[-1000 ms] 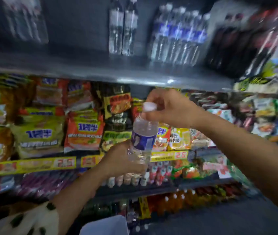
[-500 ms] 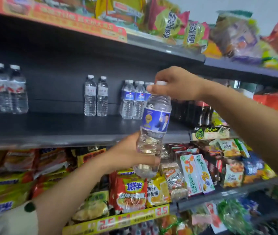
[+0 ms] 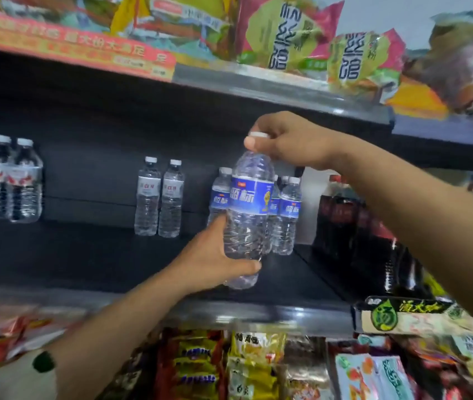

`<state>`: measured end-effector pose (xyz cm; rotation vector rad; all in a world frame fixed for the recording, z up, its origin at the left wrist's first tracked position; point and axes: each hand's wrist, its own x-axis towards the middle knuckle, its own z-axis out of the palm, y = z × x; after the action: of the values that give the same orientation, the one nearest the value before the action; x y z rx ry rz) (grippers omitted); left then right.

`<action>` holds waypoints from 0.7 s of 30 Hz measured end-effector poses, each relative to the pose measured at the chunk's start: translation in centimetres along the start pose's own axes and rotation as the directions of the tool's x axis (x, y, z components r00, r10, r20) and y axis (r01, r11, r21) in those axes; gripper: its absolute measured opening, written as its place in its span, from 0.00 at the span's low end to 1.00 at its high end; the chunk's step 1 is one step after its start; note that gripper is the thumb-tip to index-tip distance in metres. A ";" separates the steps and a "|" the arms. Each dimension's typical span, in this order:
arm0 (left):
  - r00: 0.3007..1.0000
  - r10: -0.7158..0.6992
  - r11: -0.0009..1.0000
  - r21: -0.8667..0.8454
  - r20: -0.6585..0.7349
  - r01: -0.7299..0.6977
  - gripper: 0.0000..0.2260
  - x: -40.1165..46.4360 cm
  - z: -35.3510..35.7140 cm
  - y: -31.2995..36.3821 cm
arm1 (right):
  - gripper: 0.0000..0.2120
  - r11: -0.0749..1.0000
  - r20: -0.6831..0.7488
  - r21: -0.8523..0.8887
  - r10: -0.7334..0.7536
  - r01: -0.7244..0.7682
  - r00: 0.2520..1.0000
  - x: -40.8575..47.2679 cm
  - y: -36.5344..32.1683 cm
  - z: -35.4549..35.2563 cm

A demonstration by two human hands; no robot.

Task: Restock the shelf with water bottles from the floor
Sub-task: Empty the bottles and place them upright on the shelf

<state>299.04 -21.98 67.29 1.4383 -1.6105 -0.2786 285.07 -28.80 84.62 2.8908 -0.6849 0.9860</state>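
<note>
A clear water bottle (image 3: 248, 215) with a blue label and white cap is upright in the air over the front of the dark shelf (image 3: 85, 264). My right hand (image 3: 290, 142) pinches its cap from above. My left hand (image 3: 215, 258) wraps its lower body from the left. Right behind it a group of matching blue-label bottles (image 3: 287, 215) stands on the shelf. Two white-label bottles (image 3: 158, 199) stand further left, and two red-label bottles (image 3: 13, 180) at the far left.
Dark cola bottles (image 3: 353, 226) stand to the right of the water. A green-and-white box (image 3: 402, 316) sits at the shelf's right front. Snack bags fill the shelf above (image 3: 287, 39) and the one below (image 3: 229, 368). The upper shelf edge (image 3: 287, 96) overhangs close above my right hand.
The view has risen from the snack shelves to the water shelf. Both hands have carried the bottle up and inward, close in front of the blue-label bottles.
</note>
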 end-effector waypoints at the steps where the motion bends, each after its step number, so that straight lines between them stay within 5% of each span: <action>1: 0.998 -0.019 0.999 -0.045 0.059 0.022 0.29 0.9 -0.1 -0.7 | 0.09 0.999 0.011 0.029 -0.020 0.019 1.000 0.9 1.2 0.4; 5: 0.996 -0.061 0.996 -0.065 0.072 0.065 0.19 4.9 0.0 -3.3 | 0.05 0.997 0.057 0.068 -0.050 0.046 0.997 4.1 4.9 2.5; 21: 0.967 -0.241 0.971 0.028 0.085 0.239 0.21 13.8 0.3 -12.4 | 0.07 0.998 0.081 -0.058 0.031 -0.026 0.996 12.2 10.8 10.7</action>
<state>308.62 -37.71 65.13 1.6572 -1.5105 -0.4746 295.49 -45.04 81.77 2.8936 -0.7482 0.8408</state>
